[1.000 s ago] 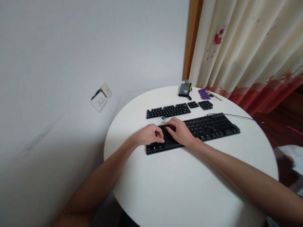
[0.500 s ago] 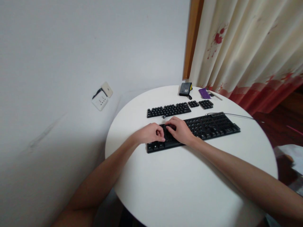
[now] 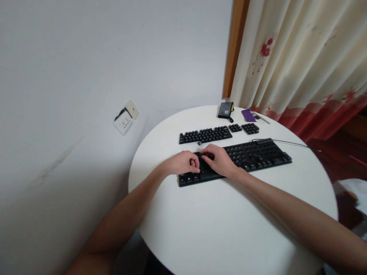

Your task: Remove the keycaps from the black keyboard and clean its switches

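A black keyboard lies on the white table, with many of its keycaps off the upper rows. Over its left end, my left hand rests with the fingers curled inward; whatever they hold is hidden. Just right of it, my right hand bends over the keys, thumb and forefinger drawn together in a pinch at the left part of the board. Anything between those fingertips is too small to make out. Behind the hands sits a single loose keycap, near the lower edge of a block of removed keycaps.
Two smaller keycap groups, a middle one and a right one, stand beside the large block. Farther back are a grey wallet and a purple pouch. A cable runs off the round table rightward.
The whole view has shifted very slightly. Both hands stay at the same spots on the keyboard, with only tiny finger movement.
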The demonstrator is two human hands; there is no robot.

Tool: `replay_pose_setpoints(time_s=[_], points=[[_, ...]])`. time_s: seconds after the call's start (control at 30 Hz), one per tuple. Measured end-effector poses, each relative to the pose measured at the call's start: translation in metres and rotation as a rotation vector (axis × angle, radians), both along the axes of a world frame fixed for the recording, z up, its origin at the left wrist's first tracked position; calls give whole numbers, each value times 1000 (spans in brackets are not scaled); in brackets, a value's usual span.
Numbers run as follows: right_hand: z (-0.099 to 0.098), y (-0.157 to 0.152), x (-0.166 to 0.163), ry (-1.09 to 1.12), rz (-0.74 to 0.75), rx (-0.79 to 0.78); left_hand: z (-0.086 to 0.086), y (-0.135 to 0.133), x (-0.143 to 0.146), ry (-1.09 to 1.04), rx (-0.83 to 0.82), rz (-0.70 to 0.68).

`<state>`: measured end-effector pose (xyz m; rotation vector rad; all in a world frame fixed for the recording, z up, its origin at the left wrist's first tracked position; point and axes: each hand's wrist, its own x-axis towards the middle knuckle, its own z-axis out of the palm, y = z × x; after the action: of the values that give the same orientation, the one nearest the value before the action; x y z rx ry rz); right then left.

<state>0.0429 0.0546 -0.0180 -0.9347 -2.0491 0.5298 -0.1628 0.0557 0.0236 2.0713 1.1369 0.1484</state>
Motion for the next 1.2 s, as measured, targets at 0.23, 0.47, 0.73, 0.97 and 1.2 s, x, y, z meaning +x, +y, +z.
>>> replay_pose_setpoints(time_s=[0.23,0.47,0.73,0.97,1.2], points=[[-2,0,0,5,-21,-29,3,0,-1,-40,-21,11],[2,3,3,57,19,-89,4,-1,-1,-23,-25,-10],[11,3,12,-16,372,-313,5,-2,0,-3,-18,-1],[13,3,13,-60,412,-286,6,-3,0,-7,-20,-4],[13,3,15,-93,454,-224,5,-2,-1,-12,-26,-15]])
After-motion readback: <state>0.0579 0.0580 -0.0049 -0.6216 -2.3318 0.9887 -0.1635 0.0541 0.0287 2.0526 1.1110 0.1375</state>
